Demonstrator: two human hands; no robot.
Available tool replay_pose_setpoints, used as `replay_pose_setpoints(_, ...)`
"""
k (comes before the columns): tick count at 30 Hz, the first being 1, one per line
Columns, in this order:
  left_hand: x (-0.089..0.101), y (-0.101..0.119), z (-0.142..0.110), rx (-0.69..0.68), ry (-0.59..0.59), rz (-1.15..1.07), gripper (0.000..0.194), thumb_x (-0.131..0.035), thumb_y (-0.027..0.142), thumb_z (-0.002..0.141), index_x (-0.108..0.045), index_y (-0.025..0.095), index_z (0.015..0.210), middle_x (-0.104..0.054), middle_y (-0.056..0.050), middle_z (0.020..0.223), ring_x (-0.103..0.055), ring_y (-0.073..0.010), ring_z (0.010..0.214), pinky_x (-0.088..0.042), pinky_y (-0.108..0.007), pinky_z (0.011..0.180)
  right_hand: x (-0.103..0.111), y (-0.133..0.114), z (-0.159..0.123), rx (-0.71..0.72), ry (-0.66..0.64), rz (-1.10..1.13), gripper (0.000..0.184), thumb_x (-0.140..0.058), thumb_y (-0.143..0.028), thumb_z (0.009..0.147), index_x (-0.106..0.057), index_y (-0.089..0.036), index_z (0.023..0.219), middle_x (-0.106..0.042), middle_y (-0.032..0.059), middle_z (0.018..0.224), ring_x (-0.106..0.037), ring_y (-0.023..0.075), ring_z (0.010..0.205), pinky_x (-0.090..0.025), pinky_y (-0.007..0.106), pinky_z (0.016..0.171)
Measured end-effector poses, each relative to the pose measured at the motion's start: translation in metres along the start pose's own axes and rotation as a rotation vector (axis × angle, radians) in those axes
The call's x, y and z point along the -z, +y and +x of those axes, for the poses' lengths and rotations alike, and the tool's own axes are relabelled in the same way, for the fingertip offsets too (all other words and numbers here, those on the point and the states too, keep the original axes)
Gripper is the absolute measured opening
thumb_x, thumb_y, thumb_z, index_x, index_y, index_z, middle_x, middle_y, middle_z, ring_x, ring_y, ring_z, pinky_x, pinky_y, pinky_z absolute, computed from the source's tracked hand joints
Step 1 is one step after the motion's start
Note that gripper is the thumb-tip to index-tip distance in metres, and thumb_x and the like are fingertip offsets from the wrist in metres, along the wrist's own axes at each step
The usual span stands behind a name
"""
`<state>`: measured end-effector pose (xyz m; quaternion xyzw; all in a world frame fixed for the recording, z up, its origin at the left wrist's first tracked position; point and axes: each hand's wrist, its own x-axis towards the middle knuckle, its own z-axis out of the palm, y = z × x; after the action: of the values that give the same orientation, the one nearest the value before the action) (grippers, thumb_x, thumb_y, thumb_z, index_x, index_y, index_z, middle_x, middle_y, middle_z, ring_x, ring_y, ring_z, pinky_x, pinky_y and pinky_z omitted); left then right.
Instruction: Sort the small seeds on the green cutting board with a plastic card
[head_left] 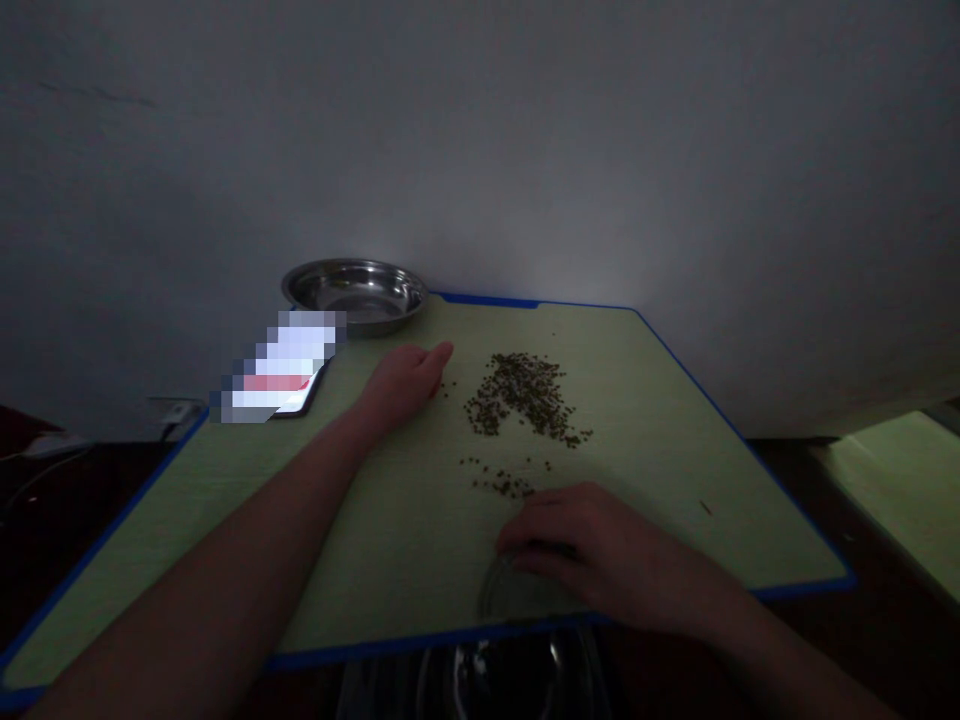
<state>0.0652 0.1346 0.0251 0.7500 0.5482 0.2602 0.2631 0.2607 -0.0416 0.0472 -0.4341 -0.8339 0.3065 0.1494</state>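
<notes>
Many small brown grains, like seeds or peppercorns [521,390], lie in a loose pile on the pale green table [637,530]. A smaller scatter of grains [506,484] is nearer the front edge. Left of the pile, my left hand [405,382] rests on the table with fingers curled in and thumb pointing forward; its palm is hidden. My right hand [581,545] is bent, fingertips down, beside the smaller scatter. Under it, near the front edge, is a clear, round, shallow dish [506,592], partly covered by the hand. What either hand holds, if anything, cannot be made out.
A steel basin [356,290] stands at the back left against the wall. In front of it lies a lit phone [300,395], its screen blurred. Blue edging [806,590] borders the table. A shiny round vessel [510,675] is below the front edge.
</notes>
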Motion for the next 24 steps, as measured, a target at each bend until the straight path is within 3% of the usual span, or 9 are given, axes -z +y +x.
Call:
replay_pose_setpoints(20, 0.000, 0.003, -0.003, -0.006, 0.023, -0.020, 0.058, -0.036, 0.052, 0.087, -0.043, 0.021, 0.039, -0.039, 0.003, 0.035, -0.041, -0.0136, 0.041, -0.034, -0.029, 0.054, 0.002, -0.010, -0.007, -0.012, -0.019, -0.036, 0.018, -0.054, -0.021, 0.092, -0.068, -0.024, 0.102, -0.071, -0.0014, 0.094, -0.064, 0.0136, 0.086, -0.045, 0.025, 0.076)
replay_pose_setpoints(24, 0.000, 0.003, -0.003, 0.009, 0.021, 0.000, 0.058, -0.035, 0.053, 0.087, -0.042, 0.021, 0.039, -0.038, 0.002, 0.035, -0.041, -0.0138, 0.041, -0.032, -0.029, 0.051, 0.011, -0.006, -0.012, -0.054, 0.067, -0.023, 0.015, -0.055, -0.025, 0.091, -0.067, -0.025, 0.100, -0.071, -0.0015, 0.092, -0.064, 0.0135, 0.083, -0.045, 0.025, 0.075)
